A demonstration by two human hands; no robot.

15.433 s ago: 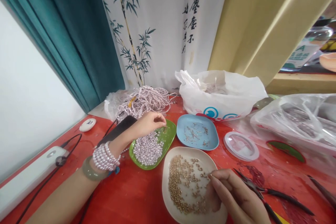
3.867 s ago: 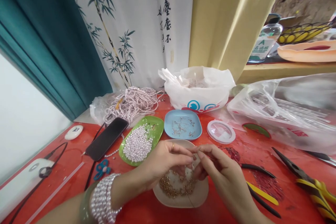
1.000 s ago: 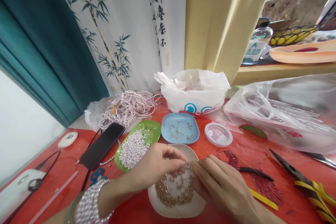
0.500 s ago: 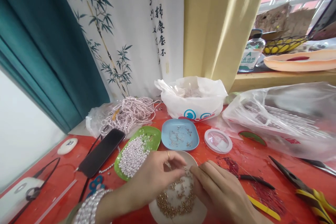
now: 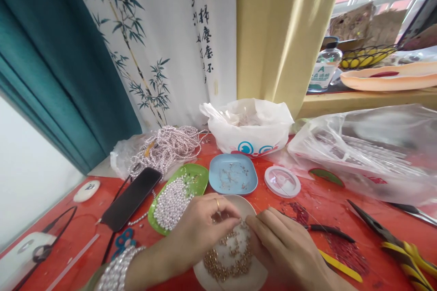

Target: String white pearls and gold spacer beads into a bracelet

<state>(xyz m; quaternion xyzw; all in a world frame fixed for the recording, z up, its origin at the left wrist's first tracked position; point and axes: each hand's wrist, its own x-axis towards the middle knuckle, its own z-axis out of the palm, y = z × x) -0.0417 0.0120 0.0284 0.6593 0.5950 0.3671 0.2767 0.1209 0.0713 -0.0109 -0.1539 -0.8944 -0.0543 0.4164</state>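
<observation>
Head view: left hand [image 5: 201,229] and right hand [image 5: 285,250] held over round cream dish [image 5: 246,281] of small gold beads [image 5: 221,263]. Fingertips of both met above beads. Each hand pinched together; thing pinched too small to be told. Dish set near table edge, just beside green oval dish [image 5: 204,176] of pearls [image 5: 170,202]. 1 blue square dish [image 5: 218,183] seen behind.
</observation>
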